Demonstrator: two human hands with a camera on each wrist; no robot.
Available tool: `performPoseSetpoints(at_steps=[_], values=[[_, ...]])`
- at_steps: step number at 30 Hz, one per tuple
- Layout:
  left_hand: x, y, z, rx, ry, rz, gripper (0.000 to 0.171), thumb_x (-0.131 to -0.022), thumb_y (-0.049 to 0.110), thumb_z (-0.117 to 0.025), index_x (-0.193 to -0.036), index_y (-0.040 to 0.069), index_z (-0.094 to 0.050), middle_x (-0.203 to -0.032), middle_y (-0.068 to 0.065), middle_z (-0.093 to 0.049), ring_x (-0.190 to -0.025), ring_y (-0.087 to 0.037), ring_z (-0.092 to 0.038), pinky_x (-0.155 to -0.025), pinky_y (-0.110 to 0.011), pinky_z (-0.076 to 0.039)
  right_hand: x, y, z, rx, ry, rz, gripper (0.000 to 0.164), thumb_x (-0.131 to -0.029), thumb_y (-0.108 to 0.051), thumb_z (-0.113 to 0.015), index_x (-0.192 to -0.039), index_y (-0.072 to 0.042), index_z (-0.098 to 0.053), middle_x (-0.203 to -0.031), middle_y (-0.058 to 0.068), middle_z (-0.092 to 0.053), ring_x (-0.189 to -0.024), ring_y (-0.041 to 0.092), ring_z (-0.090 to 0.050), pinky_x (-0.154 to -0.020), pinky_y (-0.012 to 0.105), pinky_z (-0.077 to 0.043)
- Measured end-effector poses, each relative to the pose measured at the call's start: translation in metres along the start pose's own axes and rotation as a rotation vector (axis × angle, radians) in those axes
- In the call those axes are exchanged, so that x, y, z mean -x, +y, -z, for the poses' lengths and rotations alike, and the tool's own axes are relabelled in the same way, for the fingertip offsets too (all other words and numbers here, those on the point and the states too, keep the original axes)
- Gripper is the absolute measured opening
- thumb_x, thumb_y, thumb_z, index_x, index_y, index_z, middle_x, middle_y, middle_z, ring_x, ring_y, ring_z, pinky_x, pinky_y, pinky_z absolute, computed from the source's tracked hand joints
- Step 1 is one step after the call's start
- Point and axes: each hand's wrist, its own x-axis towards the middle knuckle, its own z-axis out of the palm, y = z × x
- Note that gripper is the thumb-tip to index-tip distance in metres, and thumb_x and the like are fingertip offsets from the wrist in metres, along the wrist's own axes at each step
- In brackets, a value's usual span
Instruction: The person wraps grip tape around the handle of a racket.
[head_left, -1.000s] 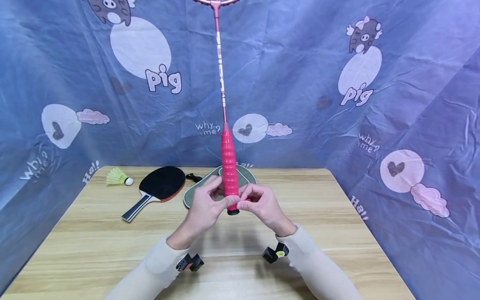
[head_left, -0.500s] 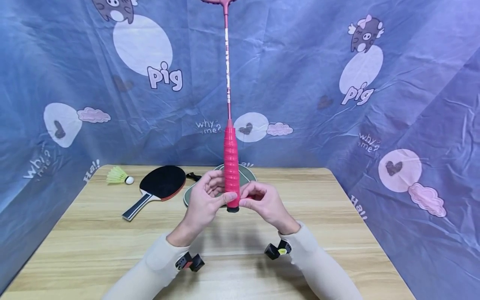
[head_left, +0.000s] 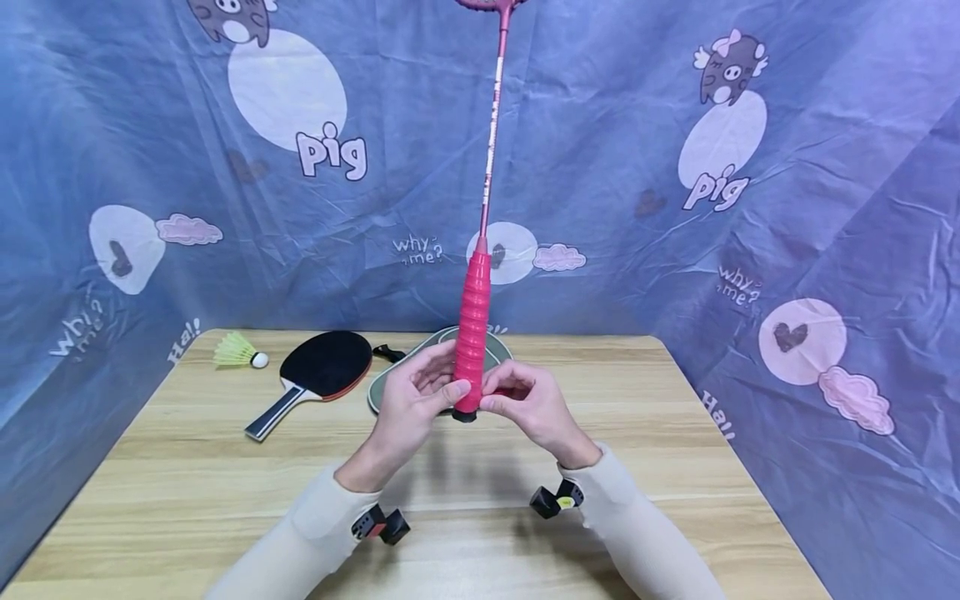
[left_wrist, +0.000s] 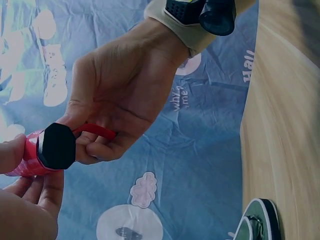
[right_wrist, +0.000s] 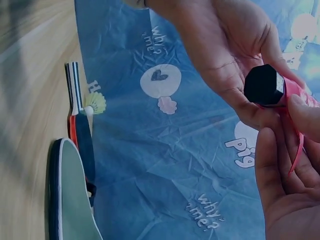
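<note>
A badminton racket with a pink wrapped handle (head_left: 472, 325) stands nearly upright above the table, its head cut off at the top of the head view. My left hand (head_left: 411, 396) grips the handle low down, thumb across the front just above the black butt cap (left_wrist: 57, 146). Close on the right side of the handle is my right hand (head_left: 531, 404), thumb and forefinger together at the lower end of the wrap. From there a loose end of red grip tape (left_wrist: 100, 131) runs across the right fingers, also seen in the right wrist view.
Behind the hands lies a green rounded case (right_wrist: 77, 200) with white edging. A black table tennis bat (head_left: 325, 365) and a yellow shuttlecock (head_left: 238, 350) lie at the back left of the wooden table (head_left: 187, 492). Blue printed cloth (head_left: 600, 167) surrounds the table.
The racket has turned from leaning left to leaning right, its upper shaft swinging rightward. The left fingers have shifted slightly on the handle; the right hand has moved a little to the right.
</note>
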Motion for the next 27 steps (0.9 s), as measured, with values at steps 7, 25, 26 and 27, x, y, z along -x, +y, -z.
performPoseSetpoints(at_steps=[7,25,26,27], values=[[0.001,-0.005,-0.005,0.018,0.014,-0.001,0.054,-0.091,-0.004,-0.068,-0.143,-0.005,-0.052,-0.131,-0.031,-0.062,-0.106,-0.007,-0.065,-0.095,-0.017,-0.055,0.0,0.003,0.002,-0.05,0.01,-0.023,0.023,-0.088,-0.007,-0.078,-0.093,0.01,-0.063,-0.089,-0.009,-0.072,-0.08,0.004,-0.067,-0.069,0.018,-0.055],[0.002,-0.002,-0.01,-0.242,0.122,0.017,0.057,-0.079,0.011,-0.087,-0.131,0.006,-0.067,-0.103,-0.016,-0.076,-0.086,-0.015,-0.071,-0.081,-0.023,-0.06,0.001,0.001,0.002,0.12,-0.008,0.143,0.015,-0.082,0.012,-0.075,-0.084,0.003,-0.063,-0.088,0.018,-0.066,-0.087,0.007,-0.063,-0.075,0.024,-0.06],[0.001,-0.002,-0.01,-0.235,0.124,0.011,0.058,-0.079,0.01,-0.086,-0.133,0.005,-0.066,-0.104,-0.017,-0.075,-0.088,-0.015,-0.071,-0.083,-0.023,-0.061,0.001,0.0,0.001,0.111,-0.013,0.133,0.015,-0.082,0.012,-0.075,-0.084,0.003,-0.063,-0.089,0.02,-0.065,-0.089,0.008,-0.064,-0.076,0.024,-0.06],[0.002,-0.001,-0.009,-0.223,0.123,0.003,0.059,-0.08,0.008,-0.085,-0.135,0.003,-0.064,-0.106,-0.018,-0.075,-0.09,-0.015,-0.072,-0.085,-0.024,-0.061,0.001,0.0,0.001,0.102,-0.015,0.121,0.015,-0.082,0.012,-0.075,-0.083,0.003,-0.063,-0.09,0.021,-0.065,-0.091,0.009,-0.064,-0.077,0.023,-0.059]])
